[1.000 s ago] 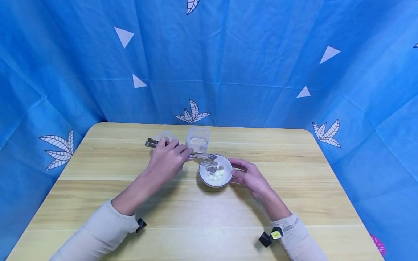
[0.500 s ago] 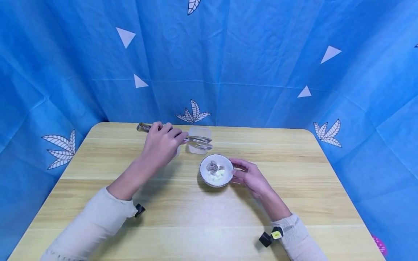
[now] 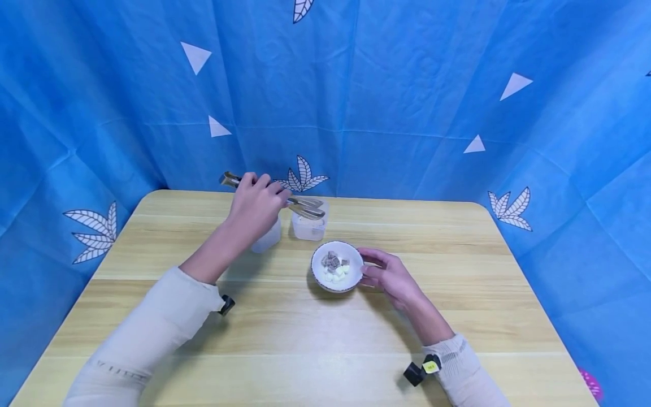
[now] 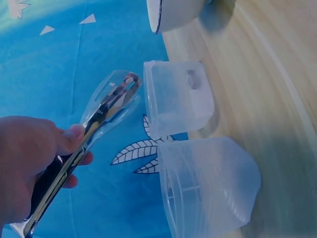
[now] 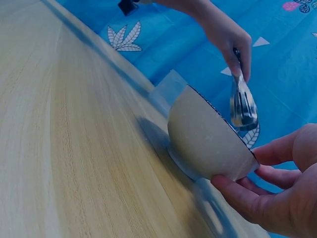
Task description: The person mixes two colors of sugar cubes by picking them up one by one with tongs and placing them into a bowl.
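My left hand (image 3: 256, 206) grips metal tongs (image 4: 94, 123) around the middle of their arms. Their slotted ends hang over a clear plastic container (image 3: 309, 230), slightly apart, and nothing shows between them. A second clear container (image 4: 213, 183) stands left of the first, partly hidden by that hand in the head view. My right hand (image 3: 391, 280) holds the right side of a white bowl (image 5: 208, 139) with a dark-speckled rim, thumb low on its wall and fingers near the rim. Inside lie several grey-brown chunks (image 3: 331, 260) and several pale whitish pieces (image 3: 335, 275).
Everything stands on a light wooden table (image 3: 325, 350), the containers near its far edge and the bowl nearer me. A blue patterned curtain (image 3: 407, 102) hangs behind the table and along both sides.
My left hand has moved the tongs from over the bowl back and away to above the containers, raising them. The right hand and bowl have stayed in place.
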`<state>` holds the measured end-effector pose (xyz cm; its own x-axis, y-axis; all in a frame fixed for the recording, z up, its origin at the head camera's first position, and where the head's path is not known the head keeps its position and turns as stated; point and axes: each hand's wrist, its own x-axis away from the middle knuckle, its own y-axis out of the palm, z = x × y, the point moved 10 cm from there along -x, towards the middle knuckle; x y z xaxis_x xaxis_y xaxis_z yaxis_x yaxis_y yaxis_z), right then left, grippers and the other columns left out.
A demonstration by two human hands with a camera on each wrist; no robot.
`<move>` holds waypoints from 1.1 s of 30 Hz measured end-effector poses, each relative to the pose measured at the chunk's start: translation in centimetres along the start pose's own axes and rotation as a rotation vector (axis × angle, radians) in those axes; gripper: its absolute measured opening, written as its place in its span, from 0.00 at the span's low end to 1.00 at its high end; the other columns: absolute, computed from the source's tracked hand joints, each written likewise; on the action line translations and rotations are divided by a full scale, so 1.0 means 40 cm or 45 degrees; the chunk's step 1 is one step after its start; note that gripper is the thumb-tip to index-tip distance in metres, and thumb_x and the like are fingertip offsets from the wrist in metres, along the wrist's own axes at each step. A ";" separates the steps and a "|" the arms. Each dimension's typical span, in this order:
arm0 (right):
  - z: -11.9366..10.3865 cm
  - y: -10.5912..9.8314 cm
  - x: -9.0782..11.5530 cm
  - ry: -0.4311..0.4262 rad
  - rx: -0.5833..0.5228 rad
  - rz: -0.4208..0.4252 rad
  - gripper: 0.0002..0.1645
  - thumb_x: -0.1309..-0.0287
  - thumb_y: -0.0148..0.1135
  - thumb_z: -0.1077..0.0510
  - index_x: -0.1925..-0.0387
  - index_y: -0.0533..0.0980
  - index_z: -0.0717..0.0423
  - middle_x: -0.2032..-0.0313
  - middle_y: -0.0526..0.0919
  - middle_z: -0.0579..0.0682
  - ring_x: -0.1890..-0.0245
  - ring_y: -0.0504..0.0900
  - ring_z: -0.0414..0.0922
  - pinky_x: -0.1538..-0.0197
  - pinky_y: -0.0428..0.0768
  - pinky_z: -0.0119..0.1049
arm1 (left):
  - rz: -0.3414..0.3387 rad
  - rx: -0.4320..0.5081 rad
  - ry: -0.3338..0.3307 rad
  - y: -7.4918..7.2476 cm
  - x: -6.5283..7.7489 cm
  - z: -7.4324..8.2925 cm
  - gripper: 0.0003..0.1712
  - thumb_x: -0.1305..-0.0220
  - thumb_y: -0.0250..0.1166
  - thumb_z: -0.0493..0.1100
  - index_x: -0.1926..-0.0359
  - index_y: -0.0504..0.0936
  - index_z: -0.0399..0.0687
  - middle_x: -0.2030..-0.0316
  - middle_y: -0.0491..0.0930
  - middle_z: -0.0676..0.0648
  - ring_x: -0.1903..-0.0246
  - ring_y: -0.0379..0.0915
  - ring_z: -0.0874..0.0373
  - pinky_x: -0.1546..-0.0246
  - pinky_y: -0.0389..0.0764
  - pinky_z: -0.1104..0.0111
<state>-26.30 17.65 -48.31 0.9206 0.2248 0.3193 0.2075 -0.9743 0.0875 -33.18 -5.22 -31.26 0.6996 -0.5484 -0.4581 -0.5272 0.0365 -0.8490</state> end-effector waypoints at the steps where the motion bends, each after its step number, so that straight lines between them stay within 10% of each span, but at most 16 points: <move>1: 0.000 0.001 0.000 0.001 -0.001 -0.001 0.31 0.38 0.53 0.71 0.33 0.65 0.63 0.34 0.69 0.63 0.44 0.80 0.54 0.46 0.82 0.44 | -0.015 0.000 -0.005 0.006 -0.004 -0.002 0.08 0.35 0.65 0.45 0.57 0.88 0.53 0.64 0.88 0.47 0.64 0.74 0.50 0.55 0.68 0.56; 19: 0.002 0.003 0.000 0.005 -0.005 0.001 0.31 0.39 0.53 0.72 0.33 0.65 0.64 0.34 0.69 0.64 0.44 0.80 0.55 0.46 0.82 0.44 | -0.324 0.058 -0.008 0.105 -0.045 0.026 0.05 0.43 0.70 0.39 0.72 0.88 0.56 0.72 0.86 0.50 0.67 0.71 0.52 0.57 0.62 0.59; 33: -0.003 0.003 0.002 -0.005 0.011 -0.011 0.32 0.38 0.53 0.71 0.32 0.64 0.64 0.34 0.68 0.65 0.44 0.80 0.56 0.45 0.82 0.45 | -0.392 0.075 -0.037 0.149 -0.035 0.034 0.05 0.44 0.71 0.41 0.74 0.88 0.57 0.77 0.83 0.53 0.69 0.69 0.54 0.57 0.62 0.59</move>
<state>-26.26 17.54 -48.17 0.9202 0.2331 0.3146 0.2181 -0.9724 0.0823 -36.63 -3.09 -36.03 0.8359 -0.5172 -0.1837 -0.2601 -0.0786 -0.9624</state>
